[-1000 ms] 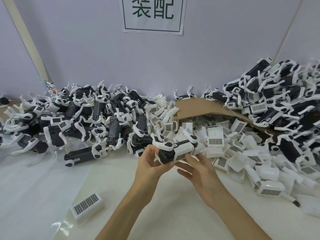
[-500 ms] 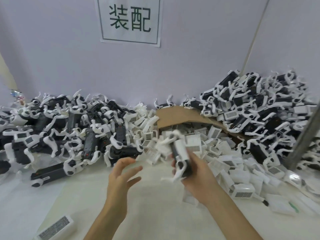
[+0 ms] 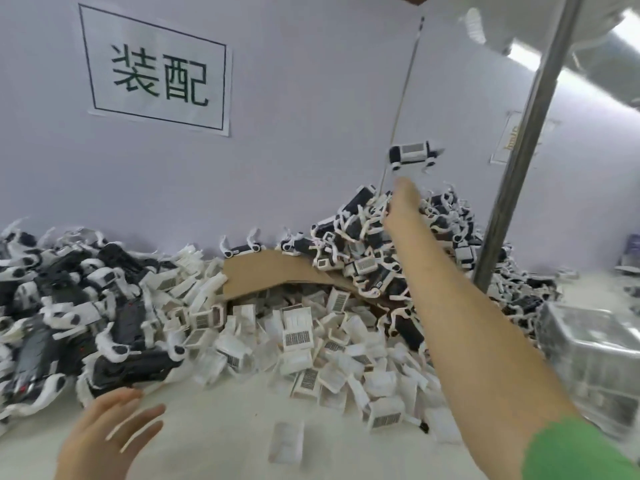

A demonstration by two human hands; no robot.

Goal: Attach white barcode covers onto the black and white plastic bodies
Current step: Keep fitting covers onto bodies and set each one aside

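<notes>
A black and white body with a barcode cover on it (image 3: 411, 155) is in mid-air above the right pile, clear of any hand. My right hand (image 3: 403, 199) is stretched far forward just below it, fingers apart and holding nothing. My left hand (image 3: 114, 431) hovers open over the table at the lower left. Loose white barcode covers (image 3: 298, 336) lie heaped in the middle. Bare black and white bodies (image 3: 104, 306) pile up on the left. Bodies with covers fitted (image 3: 367, 258) form a taller pile at the right against the wall.
A bent sheet of cardboard (image 3: 277, 271) arches between the covers and the right pile. A slanted metal pole (image 3: 519, 147) crosses the right side. A clear plastic bin (image 3: 595, 358) stands at the right edge. A paper sign (image 3: 157, 69) hangs on the wall.
My right hand swung the covered body up and to the right and let it go; it now flies above the right pile. My left hand dropped lower. The camera tilted up.
</notes>
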